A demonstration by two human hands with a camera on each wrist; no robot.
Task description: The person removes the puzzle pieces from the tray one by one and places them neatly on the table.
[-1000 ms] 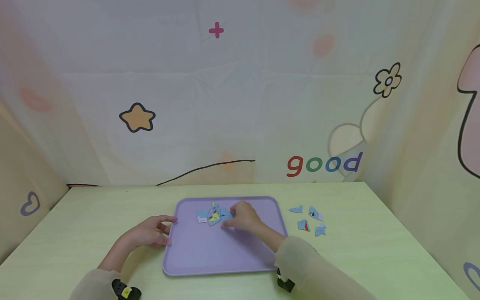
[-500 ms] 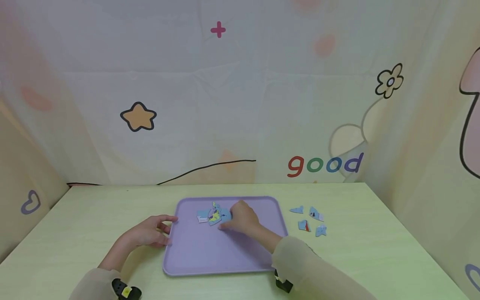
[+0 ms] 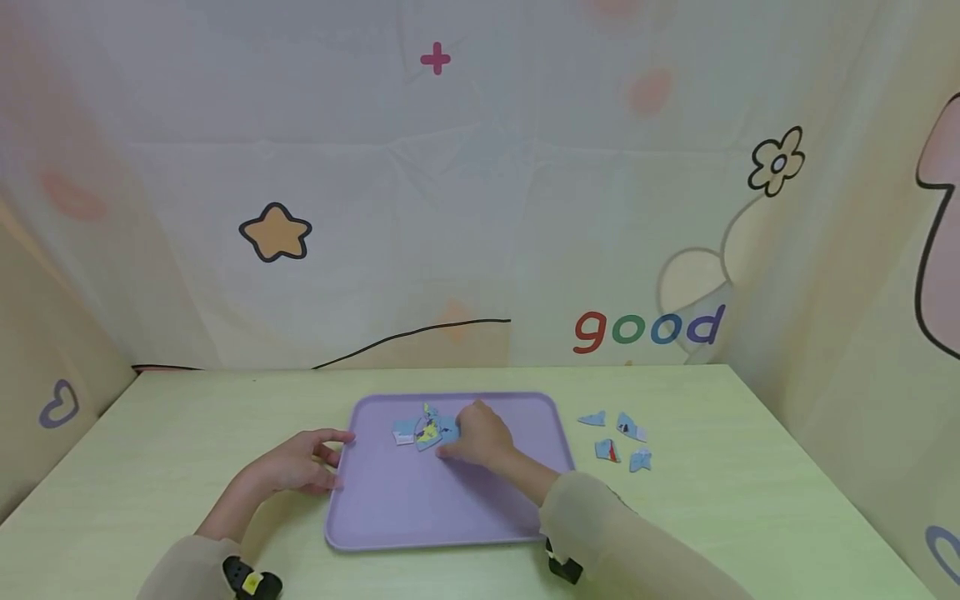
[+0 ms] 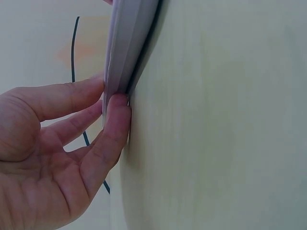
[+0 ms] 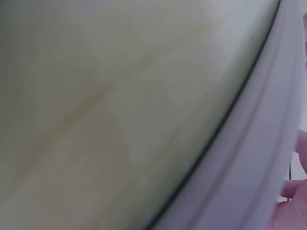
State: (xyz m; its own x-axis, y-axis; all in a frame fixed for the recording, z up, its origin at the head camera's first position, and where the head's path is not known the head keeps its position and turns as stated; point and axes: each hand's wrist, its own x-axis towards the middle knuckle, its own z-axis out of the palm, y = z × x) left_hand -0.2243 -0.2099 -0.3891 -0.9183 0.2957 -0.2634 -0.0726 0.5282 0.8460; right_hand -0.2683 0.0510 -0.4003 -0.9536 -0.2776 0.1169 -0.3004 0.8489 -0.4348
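My left hand (image 3: 300, 460) is at the left edge of a purple tray (image 3: 420, 508). In the left wrist view its thumb and fingers grip the tray's rim (image 4: 127, 43) from both sides. Over the tray, my right hand (image 3: 483, 437) holds a blue puzzle piece (image 3: 448, 427) at its right side, thumb low and fingers above, covering part of it. That piece lies against a yellow-and-blue puzzle piece (image 3: 428, 432). A blue-and-white puzzle piece (image 3: 403, 432) adjoins on the left. The tray wall (image 5: 249, 124) hides most of the right hand in the right wrist view.
Right of the tray, several loose puzzle pieces lie on the pale wooden table (image 3: 697, 517), among them one with a red mark (image 3: 607, 451) and a bow-shaped one (image 3: 641, 460). A printed cloth backdrop (image 3: 480, 208) rises behind the table.
The right hand has shifted slightly left, along with the piece at its fingers, close against the other pieces. The left hand and tray stay in place.
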